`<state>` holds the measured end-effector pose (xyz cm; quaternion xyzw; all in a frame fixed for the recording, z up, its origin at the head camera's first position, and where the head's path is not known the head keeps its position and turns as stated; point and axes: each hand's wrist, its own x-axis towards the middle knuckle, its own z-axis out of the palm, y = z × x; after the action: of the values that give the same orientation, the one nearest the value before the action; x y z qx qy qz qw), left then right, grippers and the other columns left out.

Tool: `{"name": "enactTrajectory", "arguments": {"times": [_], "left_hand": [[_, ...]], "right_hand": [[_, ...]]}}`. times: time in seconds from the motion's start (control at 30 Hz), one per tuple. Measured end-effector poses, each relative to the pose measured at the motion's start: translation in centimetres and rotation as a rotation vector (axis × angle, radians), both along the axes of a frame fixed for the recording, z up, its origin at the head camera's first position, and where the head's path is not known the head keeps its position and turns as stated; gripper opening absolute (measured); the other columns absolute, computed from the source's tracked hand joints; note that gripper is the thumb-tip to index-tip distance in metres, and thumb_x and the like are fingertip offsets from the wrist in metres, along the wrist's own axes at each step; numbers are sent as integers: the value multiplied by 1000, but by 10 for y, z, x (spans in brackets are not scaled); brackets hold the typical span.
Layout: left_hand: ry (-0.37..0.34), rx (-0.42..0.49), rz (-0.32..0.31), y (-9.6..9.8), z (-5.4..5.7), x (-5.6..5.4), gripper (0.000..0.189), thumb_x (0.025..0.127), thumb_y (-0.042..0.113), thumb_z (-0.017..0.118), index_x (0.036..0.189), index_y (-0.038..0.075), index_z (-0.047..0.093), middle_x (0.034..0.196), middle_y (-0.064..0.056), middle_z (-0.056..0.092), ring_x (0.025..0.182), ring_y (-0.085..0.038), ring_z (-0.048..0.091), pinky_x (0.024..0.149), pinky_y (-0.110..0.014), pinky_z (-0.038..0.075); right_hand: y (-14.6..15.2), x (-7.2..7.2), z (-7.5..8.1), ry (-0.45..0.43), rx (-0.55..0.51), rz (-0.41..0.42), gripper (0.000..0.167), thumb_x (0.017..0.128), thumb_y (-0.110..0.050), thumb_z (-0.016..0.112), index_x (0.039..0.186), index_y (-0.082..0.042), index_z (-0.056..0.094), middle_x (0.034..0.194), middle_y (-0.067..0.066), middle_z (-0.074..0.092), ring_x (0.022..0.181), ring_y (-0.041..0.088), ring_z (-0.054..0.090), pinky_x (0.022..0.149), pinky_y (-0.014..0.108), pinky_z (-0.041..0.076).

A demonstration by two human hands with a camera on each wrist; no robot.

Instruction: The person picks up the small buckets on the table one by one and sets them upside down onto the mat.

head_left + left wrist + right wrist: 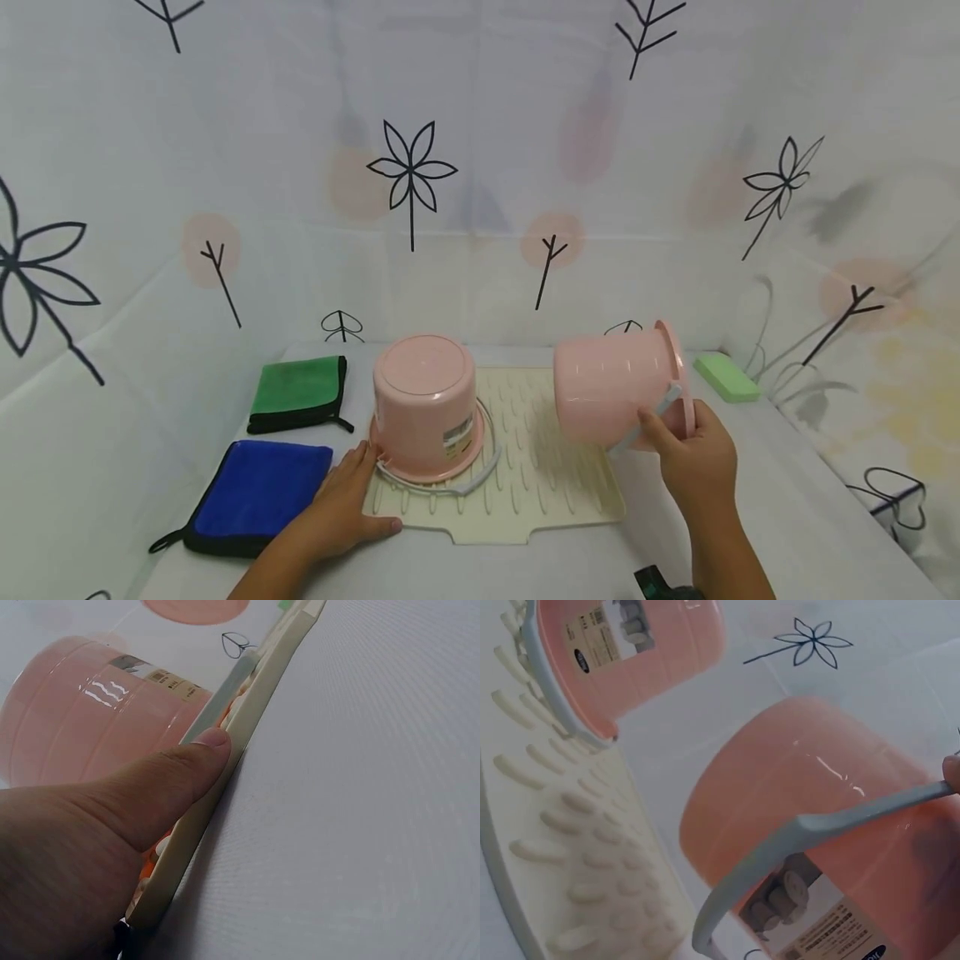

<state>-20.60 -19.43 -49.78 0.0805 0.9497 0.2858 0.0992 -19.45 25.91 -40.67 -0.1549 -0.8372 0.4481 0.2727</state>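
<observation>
A pink bucket stands upside down on the left part of a cream ridged draining tray, its grey handle lying round the rim. My left hand rests at the tray's front left corner, fingers stretched beside that bucket's rim. In the left wrist view the thumb lies on the tray's edge. My right hand grips the rim of a second pink bucket, tilted on its side over the tray's right part, mouth to the right. Its grey handle and label show in the right wrist view.
A green cloth pouch and a blue one, both with black trim, lie left of the tray. At the back right is a light green sponge. A dark object shows at the front edge. Patterned white fabric hangs behind.
</observation>
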Motion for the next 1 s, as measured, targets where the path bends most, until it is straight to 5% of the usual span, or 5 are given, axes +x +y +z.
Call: {"name": "enactTrajectory", "arguments": {"times": [0.2,0.33,0.73,1.0], "left_hand": [[-4,-10,1,1,3,0,136,71,64,89,168,6,14,173,-26,14,160,-49,10,125,-69,9],[-2,-18,-4,2,4,0,136,71,63,89,168,6,13,172,-27,14,159,-50,10,125,-69,9],[-8,-7,-1,2,1,1,137,71,63,89,168,6,12,172,-28,13,159,-50,9,125,-69,8],[-30,-5,11,1,2,0,137,71,66,88,169,8,12,173,-27,13,160,-49,8,125,-69,8]], "right_hand": [[3,0,-4,20,-265,96,49,90,-37,85,117,-1,65,82,-11,70,77,2,66,63,17,56],[3,0,-8,16,-433,146,61,91,-35,84,131,2,58,92,-11,72,80,3,74,67,22,62],[-4,1,-20,32,-622,151,66,94,-31,81,142,2,51,114,-8,66,95,0,71,76,19,61],[-7,0,-26,80,-644,190,60,96,-24,79,141,3,51,121,-5,65,103,1,69,82,15,58]]}}
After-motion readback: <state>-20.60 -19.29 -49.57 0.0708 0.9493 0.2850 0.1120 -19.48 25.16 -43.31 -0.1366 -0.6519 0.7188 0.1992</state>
